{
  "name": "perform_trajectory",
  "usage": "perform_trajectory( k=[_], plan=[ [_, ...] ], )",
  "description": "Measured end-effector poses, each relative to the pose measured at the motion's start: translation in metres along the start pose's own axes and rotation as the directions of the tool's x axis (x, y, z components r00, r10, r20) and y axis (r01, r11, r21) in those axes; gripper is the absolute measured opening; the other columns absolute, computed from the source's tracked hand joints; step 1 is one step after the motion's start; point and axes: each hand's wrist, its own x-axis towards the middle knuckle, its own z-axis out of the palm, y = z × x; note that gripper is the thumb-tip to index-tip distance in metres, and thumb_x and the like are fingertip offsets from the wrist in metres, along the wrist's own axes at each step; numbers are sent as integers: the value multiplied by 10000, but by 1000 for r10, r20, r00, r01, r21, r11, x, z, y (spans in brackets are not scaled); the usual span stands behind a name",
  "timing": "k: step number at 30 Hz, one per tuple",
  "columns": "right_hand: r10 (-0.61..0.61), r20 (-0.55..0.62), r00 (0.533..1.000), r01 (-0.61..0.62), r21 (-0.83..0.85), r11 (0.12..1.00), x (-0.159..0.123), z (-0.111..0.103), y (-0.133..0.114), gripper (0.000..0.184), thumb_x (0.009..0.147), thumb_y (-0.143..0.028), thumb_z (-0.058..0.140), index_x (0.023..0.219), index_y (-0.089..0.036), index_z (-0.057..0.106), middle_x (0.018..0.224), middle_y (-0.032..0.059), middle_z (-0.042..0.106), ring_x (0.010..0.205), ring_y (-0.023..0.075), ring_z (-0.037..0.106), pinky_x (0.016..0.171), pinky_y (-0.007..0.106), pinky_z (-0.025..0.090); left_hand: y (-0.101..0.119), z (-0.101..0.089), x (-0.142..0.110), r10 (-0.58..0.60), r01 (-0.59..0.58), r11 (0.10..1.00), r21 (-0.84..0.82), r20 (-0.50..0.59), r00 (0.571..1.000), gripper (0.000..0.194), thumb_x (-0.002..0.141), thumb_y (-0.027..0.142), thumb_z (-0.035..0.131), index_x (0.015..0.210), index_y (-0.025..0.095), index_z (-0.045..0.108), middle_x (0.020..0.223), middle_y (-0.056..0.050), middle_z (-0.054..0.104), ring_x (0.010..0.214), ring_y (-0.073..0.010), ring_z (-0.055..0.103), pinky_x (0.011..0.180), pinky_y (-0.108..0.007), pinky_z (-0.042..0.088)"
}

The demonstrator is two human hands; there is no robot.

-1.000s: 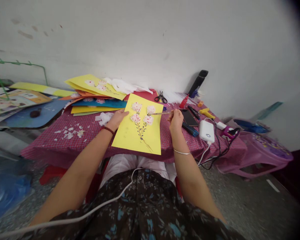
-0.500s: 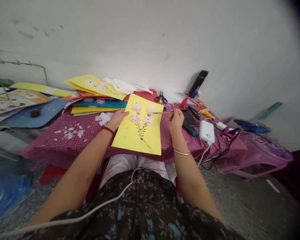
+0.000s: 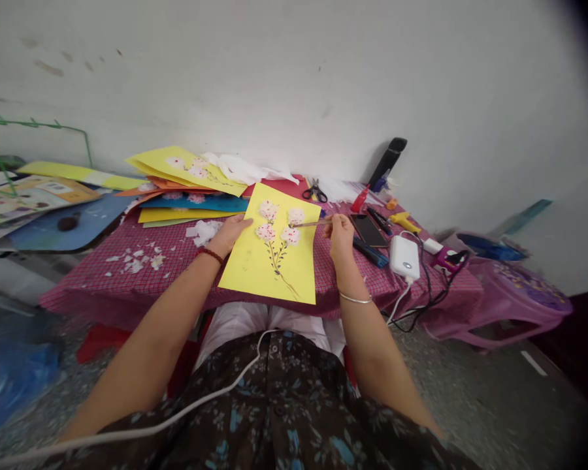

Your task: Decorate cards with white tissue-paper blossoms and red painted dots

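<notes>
My left hand (image 3: 232, 233) grips the left edge of a yellow sheet of paper (image 3: 247, 266), thumb on top and the other fingers partly hidden behind it. The sheet is tilted up over the table's front edge. On it are several white puffy flowers with red specks (image 3: 291, 235), above painted brown stems and dark leaves (image 3: 276, 258). My right hand (image 3: 340, 233) pinches a thin brush-like stick (image 3: 313, 224), pointing left. Its tip meets the sheet beside the right-hand flowers; whether it touches the paper I cannot tell.
White paper scraps (image 3: 136, 261) lie on the checked tablecloth (image 3: 98, 277) at left. Behind are coloured sheets (image 3: 191, 212) and scissors (image 3: 315, 190). At right lie a phone (image 3: 369, 231), a yellow glue gun (image 3: 404, 221), a white power bank (image 3: 404, 255) with cables, and a pink stool (image 3: 509, 307).
My right hand has shifted slightly left and the stick's tip has moved a little down and left, toward the lower right flower. My left hand and the sheet stay nearly still.
</notes>
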Motion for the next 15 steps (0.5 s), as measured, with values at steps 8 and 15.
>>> perform_trajectory(
  k=[8, 15],
  plan=[
    [-7, -25, 1000, 7, 9, 1000, 1, -1, 1, 313, 880, -477, 588, 736, -201, 565, 460, -86, 509, 358, 57, 424, 369, 175, 350, -2, -2, 3, 0, 0, 1000, 1, 3, 1000, 308, 737, 188, 723, 1028, 85, 723, 748, -97, 763, 565, -196, 686, 579, -306, 574],
    [4, 10, 1000, -4, 11, 1000, 1, -1, 4, 340, 869, -530, 600, 789, -200, 590, 510, -66, 582, 358, 63, 447, 360, 186, 355, -2, -1, 3, 11, -11, 1000, -8, -21, 1000, 304, 710, 185, 724, 998, 87, 726, 743, -93, 762, 572, -205, 684, 581, -315, 574]
  ],
)
